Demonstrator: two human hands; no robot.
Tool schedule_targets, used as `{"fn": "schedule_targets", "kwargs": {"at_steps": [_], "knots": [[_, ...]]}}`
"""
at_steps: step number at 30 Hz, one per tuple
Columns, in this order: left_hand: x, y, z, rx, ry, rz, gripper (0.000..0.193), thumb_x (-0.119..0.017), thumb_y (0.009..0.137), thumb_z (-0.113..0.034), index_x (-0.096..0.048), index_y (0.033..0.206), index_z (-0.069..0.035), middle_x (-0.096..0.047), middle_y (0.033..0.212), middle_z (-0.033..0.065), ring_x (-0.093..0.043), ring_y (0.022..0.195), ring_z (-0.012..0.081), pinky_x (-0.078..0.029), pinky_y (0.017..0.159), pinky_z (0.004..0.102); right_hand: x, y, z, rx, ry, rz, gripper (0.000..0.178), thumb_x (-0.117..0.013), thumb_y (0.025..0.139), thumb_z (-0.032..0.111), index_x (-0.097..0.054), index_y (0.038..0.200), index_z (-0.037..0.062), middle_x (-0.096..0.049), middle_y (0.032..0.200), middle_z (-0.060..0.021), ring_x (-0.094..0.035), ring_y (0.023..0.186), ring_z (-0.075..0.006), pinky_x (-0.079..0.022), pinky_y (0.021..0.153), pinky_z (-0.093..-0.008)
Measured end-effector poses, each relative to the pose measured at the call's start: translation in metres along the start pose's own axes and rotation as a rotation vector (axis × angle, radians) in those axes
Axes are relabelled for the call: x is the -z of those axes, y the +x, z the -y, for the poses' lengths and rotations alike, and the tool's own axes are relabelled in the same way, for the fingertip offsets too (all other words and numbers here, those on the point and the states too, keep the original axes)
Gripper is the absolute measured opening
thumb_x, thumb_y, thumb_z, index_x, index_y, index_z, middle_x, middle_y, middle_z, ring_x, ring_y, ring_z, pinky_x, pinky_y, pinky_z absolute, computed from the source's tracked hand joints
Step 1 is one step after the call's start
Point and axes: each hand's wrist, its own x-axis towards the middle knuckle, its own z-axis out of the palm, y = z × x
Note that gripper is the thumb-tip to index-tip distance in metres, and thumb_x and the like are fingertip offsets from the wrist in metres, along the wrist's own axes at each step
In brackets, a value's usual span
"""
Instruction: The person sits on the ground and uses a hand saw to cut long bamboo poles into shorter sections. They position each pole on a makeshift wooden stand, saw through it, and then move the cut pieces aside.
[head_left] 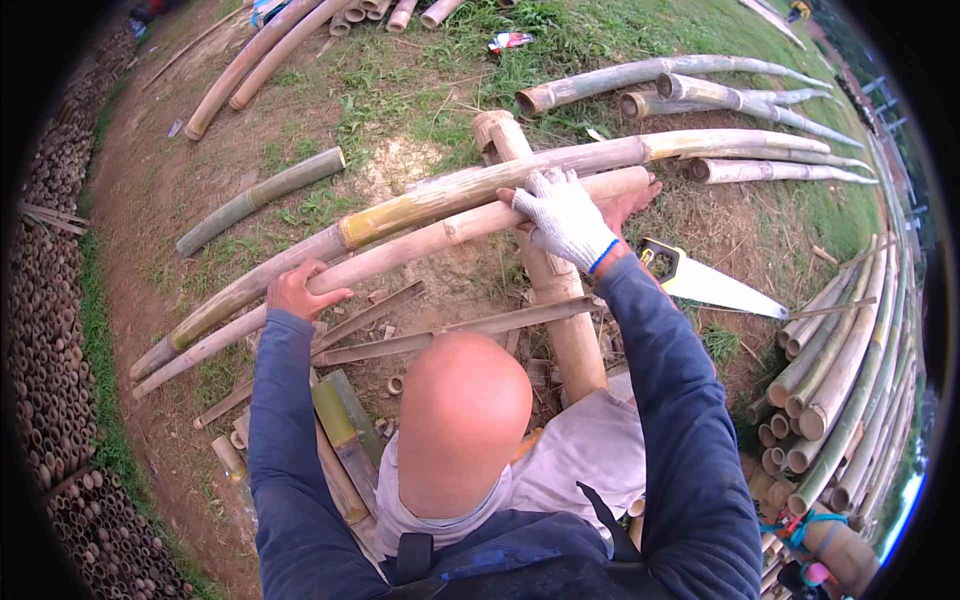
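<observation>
A pale, slimmer bamboo pole (pixel 400 247) lies crosswise in front of me, slanting from low left up to the right. My left hand (pixel 300 290), bare, has thumb and fingers around it near its left part. Farther right, my right hand (pixel 565 215) in a white knitted glove with bare fingertips grips the same pole from above, a little short of its cut end. Just behind and alongside it runs a thicker, mottled yellow-brown bamboo pole (pixel 420 210). Beneath both, a stout bamboo post (pixel 565 320) with a notched far end points away from me.
A handsaw (pixel 720 285) with a black and yellow handle rests right of my right forearm. My bare foot (pixel 640 203) is by the pole's right end. Bamboo poles (pixel 830 390) are stacked at right; a short green piece (pixel 262 200) lies left. Split strips (pixel 440 335) cross near my knee.
</observation>
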Motion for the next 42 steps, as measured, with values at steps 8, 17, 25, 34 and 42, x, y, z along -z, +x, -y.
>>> {"fn": "schedule_targets", "kwargs": {"at_steps": [8,17,25,34,42], "knots": [[-0.015,-0.021,0.015,0.127,0.06,0.38,0.073,-0.093,0.062,-0.069,-0.081,0.104,-0.011,-0.079,0.091,0.015,-0.076,0.09,0.0381,-0.059,0.085,0.0483,-0.026,-0.039,0.03,0.114,0.08,-0.021,0.05,-0.08,0.076,0.022,-0.068,0.124,0.012,-0.059,0.108,-0.0136,-0.059,0.105,-0.0376,-0.046,0.096,-0.0535],[0.01,0.017,-0.036,-0.19,-0.123,0.103,0.051,-0.095,0.073,-0.041,-0.079,0.106,-0.006,-0.076,0.104,0.0146,-0.072,0.097,0.038,-0.057,0.091,0.0442,-0.063,-0.191,-0.079,-1.023,0.506,-0.505,0.057,-0.075,0.095,0.032,-0.061,0.143,0.0041,-0.066,0.115,-0.026,-0.064,0.108,-0.0447,-0.053,0.093,-0.0532],[-0.07,0.143,-0.178,-0.363,-0.016,-0.002,0.078,-0.096,0.072,-0.04,-0.063,0.137,-0.012,-0.073,0.122,0.015,-0.068,0.112,0.0416,-0.053,0.1,0.0518,-0.146,-0.212,-0.2,-1.464,0.454,0.051,0.073,-0.062,0.092,0.053,-0.062,0.145,0.0023,-0.065,0.143,-0.0236,-0.061,0.134,-0.0412,-0.048,0.113,-0.0431],[-0.094,0.129,-0.136,-0.314,0.185,0.011,0.081,-0.096,0.07,-0.042,-0.062,0.138,-0.013,-0.072,0.125,0.0133,-0.069,0.114,0.0359,-0.056,0.095,0.0468,-0.151,-0.212,-0.209,-1.398,0.445,0.289,0.065,-0.056,0.095,0.052,-0.068,0.14,0.0067,-0.067,0.143,-0.0182,-0.062,0.136,-0.0331,-0.048,0.112,-0.0423],[-0.055,0.046,0.005,-0.234,0.412,-0.078,0.081,-0.095,0.067,-0.023,-0.06,0.139,-0.014,-0.066,0.118,0.0114,-0.064,0.112,0.0341,-0.05,0.093,0.048,-0.164,-0.211,-0.221,-1.396,0.916,-0.037,0.054,-0.068,0.096,0.051,-0.075,0.125,0.007,-0.075,0.13,-0.0144,-0.068,0.122,-0.0296,-0.052,0.102,-0.0424]]}}
